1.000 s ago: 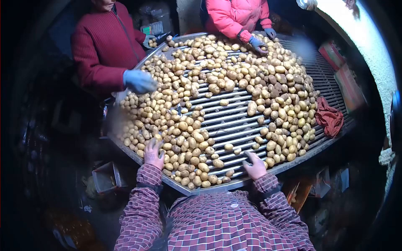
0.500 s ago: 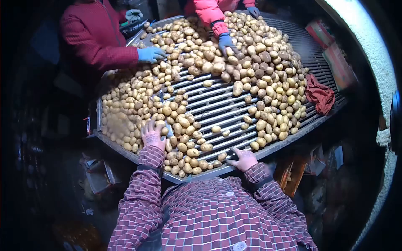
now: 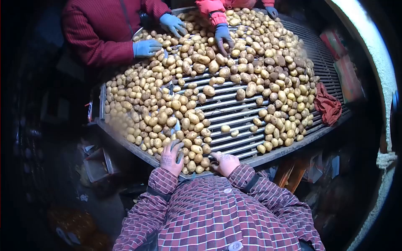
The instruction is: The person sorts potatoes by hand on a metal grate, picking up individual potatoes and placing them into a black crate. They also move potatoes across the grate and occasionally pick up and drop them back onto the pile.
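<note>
A large spread of potatoes (image 3: 153,98) lies on a sorting table with metal bars (image 3: 234,106). My left hand (image 3: 171,158) rests at the near edge against the left heap, fingers spread and curved over potatoes, gripping none that I can see. Across a small group of potatoes (image 3: 196,157) from it is my right hand (image 3: 226,164), low over the table's front rim. Its thumb and fingers are apart and point left, close beside the group's right side. The fingertips of this hand are partly hidden.
Opposite left, a co-worker's blue-gloved hands (image 3: 146,48) touch potatoes. Another co-worker's grey-blue glove (image 3: 223,38) reaches into the far heap. A red cloth (image 3: 327,104) lies at the right on the bars, near red boxes (image 3: 346,77). The metal rim (image 3: 268,158) borders the table.
My left hand has moved right and nearer to me; my right hand has moved left toward it. The left co-worker's second glove has come onto the potatoes. Several potatoes have spread onto the bars.
</note>
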`<action>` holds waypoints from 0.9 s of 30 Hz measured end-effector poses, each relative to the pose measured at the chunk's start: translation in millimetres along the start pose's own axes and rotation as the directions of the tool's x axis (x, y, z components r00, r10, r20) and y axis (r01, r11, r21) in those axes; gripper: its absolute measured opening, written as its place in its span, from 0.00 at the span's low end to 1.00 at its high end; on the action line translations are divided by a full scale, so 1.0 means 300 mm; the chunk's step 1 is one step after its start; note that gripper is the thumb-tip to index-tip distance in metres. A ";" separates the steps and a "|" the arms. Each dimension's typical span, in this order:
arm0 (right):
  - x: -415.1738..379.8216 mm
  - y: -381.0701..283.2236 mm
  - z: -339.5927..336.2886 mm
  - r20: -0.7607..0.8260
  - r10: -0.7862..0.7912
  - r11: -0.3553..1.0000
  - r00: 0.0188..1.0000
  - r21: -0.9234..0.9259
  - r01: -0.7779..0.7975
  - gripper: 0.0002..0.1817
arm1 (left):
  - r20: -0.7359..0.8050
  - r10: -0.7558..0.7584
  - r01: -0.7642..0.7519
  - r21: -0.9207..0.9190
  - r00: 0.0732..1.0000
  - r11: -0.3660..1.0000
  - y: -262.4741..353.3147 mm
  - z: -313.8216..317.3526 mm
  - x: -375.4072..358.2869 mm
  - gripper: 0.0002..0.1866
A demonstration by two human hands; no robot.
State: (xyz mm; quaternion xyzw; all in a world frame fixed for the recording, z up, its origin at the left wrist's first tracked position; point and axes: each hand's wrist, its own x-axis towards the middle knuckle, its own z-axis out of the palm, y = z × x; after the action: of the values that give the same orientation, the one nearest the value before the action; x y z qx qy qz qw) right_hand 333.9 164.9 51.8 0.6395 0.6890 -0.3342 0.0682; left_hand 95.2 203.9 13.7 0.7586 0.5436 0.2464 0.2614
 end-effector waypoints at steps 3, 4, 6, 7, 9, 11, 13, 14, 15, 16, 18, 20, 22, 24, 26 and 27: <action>0.015 0.001 0.031 0.150 -0.026 0.993 0.988 -0.110 0.043 0.18 | -0.032 -0.121 0.116 -0.113 0.992 0.987 -0.029 -0.009 0.001 0.21; 0.030 0.004 0.045 0.180 -0.020 0.992 0.983 -0.119 0.042 0.20 | -0.024 -0.166 0.161 -0.147 0.986 0.976 -0.050 -0.017 0.007 0.20; 0.049 0.009 0.051 0.225 0.009 0.991 0.974 -0.132 0.022 0.23 | -0.038 -0.237 0.219 -0.267 0.971 0.939 -0.052 -0.032 0.010 0.16; 0.041 0.012 0.042 0.222 0.007 0.995 0.975 -0.095 0.014 0.22 | -0.024 -0.291 0.267 -0.338 0.956 0.903 -0.051 -0.027 0.009 0.15; 0.020 0.011 0.020 0.216 0.003 1.000 0.976 -0.015 0.000 0.19 | 0.004 -0.263 0.250 -0.326 0.965 0.912 -0.049 -0.007 0.003 0.13; 0.016 0.032 0.009 0.192 0.020 0.992 0.981 0.115 -0.042 0.22 | 0.076 -0.269 0.278 -0.353 0.960 0.893 -0.009 0.008 0.004 0.13; -0.017 0.071 0.010 0.071 0.033 0.955 0.997 0.293 -0.053 0.23 | 0.076 -0.109 0.125 -0.260 0.991 0.958 0.002 0.028 0.009 0.12; -0.007 0.128 0.043 0.052 0.034 0.869 0.998 0.491 -0.056 0.25 | 0.101 -0.084 0.106 -0.238 0.991 0.966 0.003 0.032 0.009 0.13; -0.030 0.143 0.006 0.073 0.069 0.728 0.995 0.678 -0.100 0.23 | 0.132 -0.048 0.077 -0.222 0.990 0.972 0.000 0.040 0.009 0.13; -0.049 0.176 -0.007 0.036 0.051 0.575 0.998 0.816 -0.059 0.22 | 0.133 -0.036 0.066 -0.230 0.990 0.971 -0.006 0.048 0.009 0.14; -0.088 0.291 0.011 -0.121 0.157 0.304 0.980 0.950 0.069 0.18 | 0.159 0.006 0.020 -0.162 0.987 0.987 -0.022 0.063 0.018 0.14; -0.270 0.407 -0.045 -0.189 0.388 -0.061 0.902 0.971 0.229 0.19 | 0.209 0.075 -0.021 -0.246 0.975 0.969 0.021 0.102 0.074 0.14; -0.373 0.455 -0.101 -0.193 0.515 -0.357 0.835 0.837 0.414 0.20 | 0.216 0.088 -0.036 -0.235 0.972 0.971 0.013 0.104 0.105 0.13; -0.473 0.554 -0.087 -0.243 0.678 -0.375 0.694 0.698 0.610 0.18 | 0.210 0.154 -0.116 -0.184 0.965 0.976 0.046 0.117 0.147 0.13; -0.549 0.688 0.020 -0.131 0.788 -0.453 0.601 0.537 0.712 0.17 | 0.256 0.215 -0.164 -0.208 0.943 0.964 0.113 0.132 0.185 0.13; -0.585 0.751 0.094 -0.130 0.787 -0.487 0.604 0.470 0.736 0.16 | 0.256 0.267 -0.219 -0.201 0.929 0.955 0.121 0.158 0.198 0.12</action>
State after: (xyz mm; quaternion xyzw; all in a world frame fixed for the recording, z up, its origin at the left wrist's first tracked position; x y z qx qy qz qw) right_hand 563.6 -6.6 37.6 0.3998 -0.1204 -0.3891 -0.8211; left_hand 168.7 244.6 8.1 0.8226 0.3798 0.2121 0.3663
